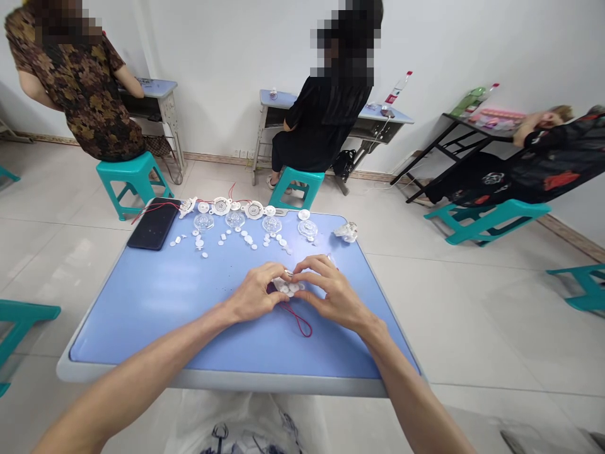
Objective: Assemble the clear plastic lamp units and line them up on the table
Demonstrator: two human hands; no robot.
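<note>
The left hand [253,293] and right hand [331,293] grip a small white plastic piece [287,287] narrowly between their fingertips over the blue desk [142,315], a red cord [299,321] looping from it

both hands [293,293] close, fingers [258,293] curled

Bright, even, diffuse indoor light; soft shadows under the left hand [254,293] and right hand [331,293] on the pale blue rectangular tabletop [142,321]; mild glare there; wide-angle distortion bends the frame edges.
</note>
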